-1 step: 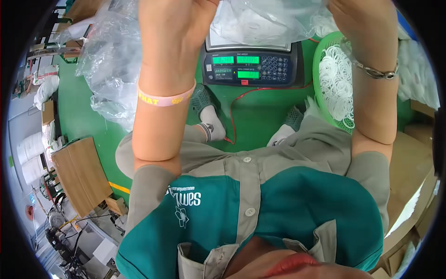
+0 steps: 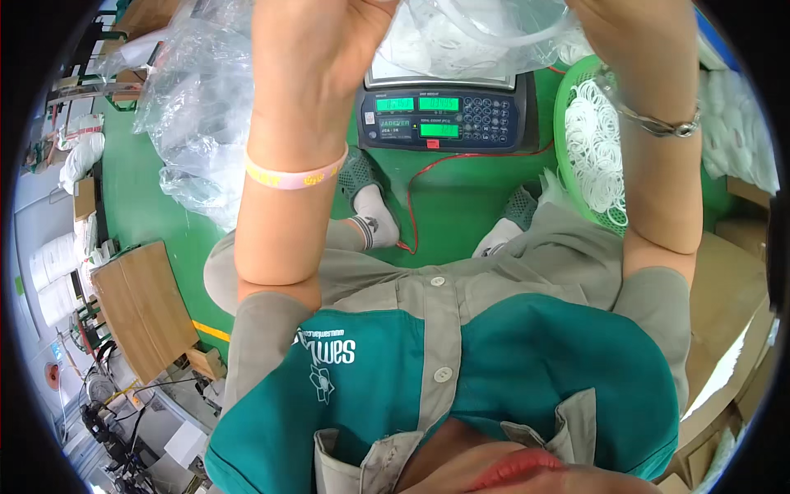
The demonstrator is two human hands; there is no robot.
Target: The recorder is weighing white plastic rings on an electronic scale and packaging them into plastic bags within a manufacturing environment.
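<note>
Both of my arms reach up to the top edge, where the picture cuts off the fingers. My left hand (image 2: pixel 333 49) is at the left side of a clear plastic bag (image 2: pixel 469 56), and my right hand (image 2: pixel 638 37) is at its right side. White pieces show dimly through the bag, which hangs over the plate of a dark counting scale (image 2: pixel 448 119) with lit green displays. A pale curved band, perhaps a fold of the bag, arcs between my hands. What the fingers grip is out of view.
Beside my right forearm stands a green mesh basket (image 2: pixel 563 140) of white rings (image 2: pixel 594 144). Crumpled clear plastic (image 2: pixel 197 107) lies at the left. A red cord (image 2: pixel 420 177) crosses the green floor near my feet. Cardboard (image 2: pixel 148 313) stands at the left; boxes (image 2: pixel 732 280) are at the right.
My hands have shifted slightly, the right one a little to the left. The bag has moved with them, and a pale curved band now shows across its top.
</note>
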